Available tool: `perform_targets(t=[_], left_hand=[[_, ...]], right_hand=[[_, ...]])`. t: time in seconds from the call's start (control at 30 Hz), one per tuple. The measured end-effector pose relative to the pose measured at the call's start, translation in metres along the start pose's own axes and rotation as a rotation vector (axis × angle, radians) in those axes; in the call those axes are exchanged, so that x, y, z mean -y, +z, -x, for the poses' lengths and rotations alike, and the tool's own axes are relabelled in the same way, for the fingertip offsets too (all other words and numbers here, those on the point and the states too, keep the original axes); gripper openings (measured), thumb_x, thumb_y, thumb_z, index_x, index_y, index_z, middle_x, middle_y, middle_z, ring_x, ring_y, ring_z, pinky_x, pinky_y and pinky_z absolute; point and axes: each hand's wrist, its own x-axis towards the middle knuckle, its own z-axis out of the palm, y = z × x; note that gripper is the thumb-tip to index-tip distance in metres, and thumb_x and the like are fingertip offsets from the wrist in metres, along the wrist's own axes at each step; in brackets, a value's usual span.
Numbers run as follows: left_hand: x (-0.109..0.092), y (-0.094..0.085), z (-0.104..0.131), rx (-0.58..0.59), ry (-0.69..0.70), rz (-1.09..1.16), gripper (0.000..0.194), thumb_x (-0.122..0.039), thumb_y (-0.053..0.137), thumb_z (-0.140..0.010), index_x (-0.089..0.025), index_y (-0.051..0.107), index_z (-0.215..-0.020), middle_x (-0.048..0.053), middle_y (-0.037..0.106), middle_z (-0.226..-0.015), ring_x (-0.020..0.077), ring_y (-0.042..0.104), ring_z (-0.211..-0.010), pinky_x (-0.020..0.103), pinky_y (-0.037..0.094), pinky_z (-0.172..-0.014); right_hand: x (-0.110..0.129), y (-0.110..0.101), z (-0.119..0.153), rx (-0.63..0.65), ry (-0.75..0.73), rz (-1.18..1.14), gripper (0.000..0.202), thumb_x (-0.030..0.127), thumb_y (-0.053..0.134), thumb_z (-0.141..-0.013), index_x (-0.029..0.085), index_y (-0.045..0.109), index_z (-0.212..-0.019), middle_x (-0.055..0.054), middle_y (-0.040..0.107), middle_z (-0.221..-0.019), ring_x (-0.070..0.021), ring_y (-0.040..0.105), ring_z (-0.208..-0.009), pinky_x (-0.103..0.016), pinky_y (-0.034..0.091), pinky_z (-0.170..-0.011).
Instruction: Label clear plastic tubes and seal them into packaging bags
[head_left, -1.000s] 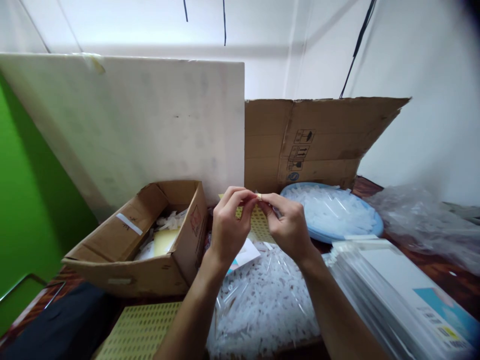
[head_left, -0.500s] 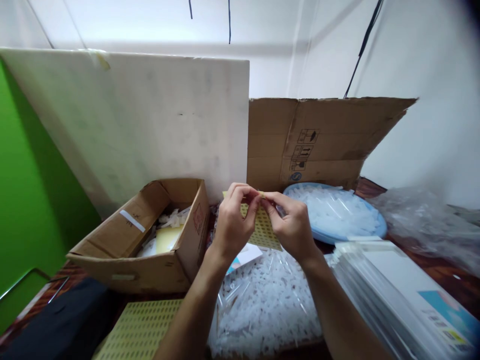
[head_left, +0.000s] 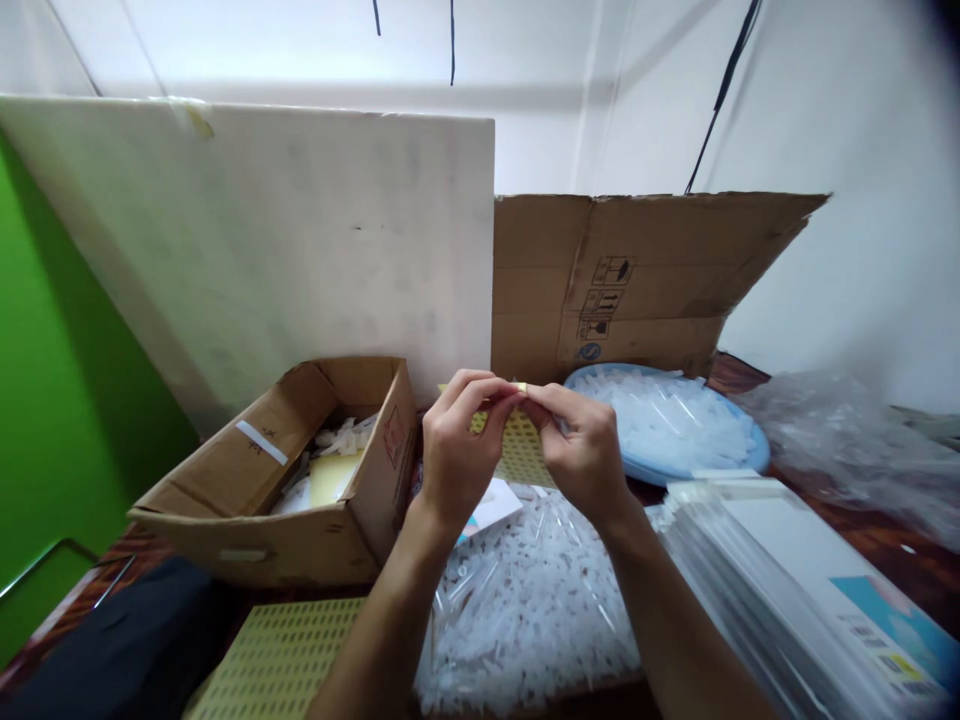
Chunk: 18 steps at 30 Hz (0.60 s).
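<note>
My left hand and my right hand meet at the fingertips, both pinched closed. Between them is a yellow sheet with rows of small dark marks, hanging behind and below the fingers. A tiny pale yellow piece shows at the touching fingertips; its details are too small to make out. Under my hands lies a heap of small translucent white pieces with clear plastic over it. A white card rests at its back edge.
At left stands an open cardboard box with scraps inside. Another yellow dotted sheet lies in front of it. A blue basin of white pieces is behind right, near stacked white packages. A cardboard panel stands behind.
My left hand has shifted slightly left and its fingers are closer together at the pinch. The lower edge of the held yellow sheet has moved up a little.
</note>
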Motion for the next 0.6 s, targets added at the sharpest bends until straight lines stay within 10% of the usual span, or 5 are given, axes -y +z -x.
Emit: perform_targets(t=[0.6], left_hand=[[0.0038, -0.0034, -0.003, 0.156, -0.039, -0.016, 0.008, -0.014, 0.057, -0.098, -0.02, 0.056, -0.094, 0.004, 0.06, -0.094, 0.0151, 0.062, -0.086, 0.03, 0.056, -0.076]], right_hand=[[0.0013, 0.0037, 0.0003, -0.014, 0.037, -0.005, 0.019, 0.016, 0.057, -0.097, 0.022, 0.075, -0.101, -0.004, 0.078, -0.094, -0.0189, 0.072, -0.081, -0.032, 0.057, -0.077]])
